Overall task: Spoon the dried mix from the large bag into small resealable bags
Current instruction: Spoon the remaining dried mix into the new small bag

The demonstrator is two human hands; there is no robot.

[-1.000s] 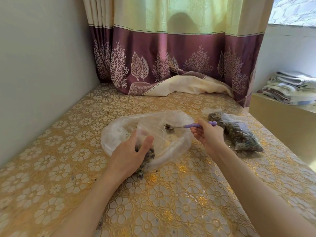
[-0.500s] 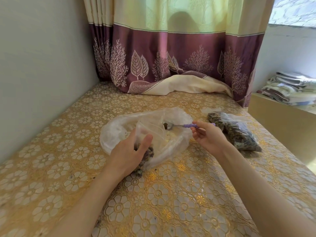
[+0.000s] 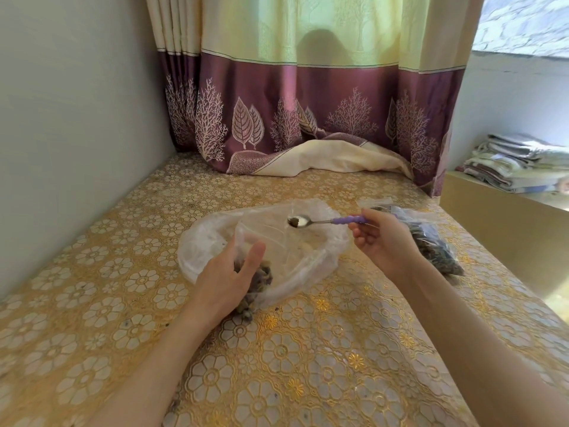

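dried mix (image 3: pixel 296 222) sits as a small dark clump in the bowl of the spoon (image 3: pixel 320 222), which is held level over the large bag (image 3: pixel 212 238) – level, i'd say, so nothing slides off on the way across. the right hand (image 3: pixel 383 241) pinches the purple handle near its end, fingers curled under it, which gives reach without the wrist crowding the plastic. the left hand (image 3: pixel 229 277) grips the small resealable bag (image 3: pixel 264 251) from the side, thumb up against its front wall and fingers behind. that looks meant to keep the mouth propped open and facing the spoon. this small bag rests partly on the large one, so any spill should drop back into the supply rather than onto the counter (image 3: pixel 308 365). more mix already lies dark in its lower end, just past the left hand. the large bag itself looks nearly spent – mostly pale crumpled plastic. off to the right, near the right wrist, a filled bag (image 3: pixel 431 245) lies flat on the counter, out of the working path. the curtain (image 3: pixel 308 103) hangs well behind, its hem pooled on the surface.
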